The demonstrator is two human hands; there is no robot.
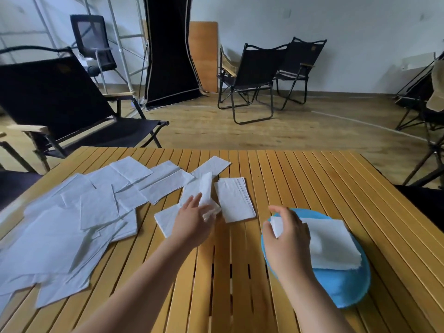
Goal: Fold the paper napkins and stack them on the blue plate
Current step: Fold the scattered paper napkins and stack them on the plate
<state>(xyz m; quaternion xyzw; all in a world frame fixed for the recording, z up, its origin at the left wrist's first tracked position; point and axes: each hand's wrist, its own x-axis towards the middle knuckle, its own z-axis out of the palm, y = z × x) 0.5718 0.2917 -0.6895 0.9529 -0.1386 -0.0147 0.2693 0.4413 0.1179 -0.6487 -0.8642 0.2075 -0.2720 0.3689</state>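
A blue plate (346,289) lies on the slatted wooden table at the near right, with a stack of folded white napkins (336,243) on it. My right hand (288,239) hovers over the plate's left side and touches the stack's left corner, fingers loosely curled. My left hand (192,219) pinches one white napkin (204,191) at its near end, lifting it off the table's middle. A folded pile of napkins (235,200) lies just right of that hand. Several unfolded napkins (72,219) are spread over the table's left half.
The wooden table (312,179) ends just past the napkins. A black folding chair (60,104) stands at the far left edge, two more (264,75) further back on the wood floor. Another dark chair's frame (427,145) stands at the right.
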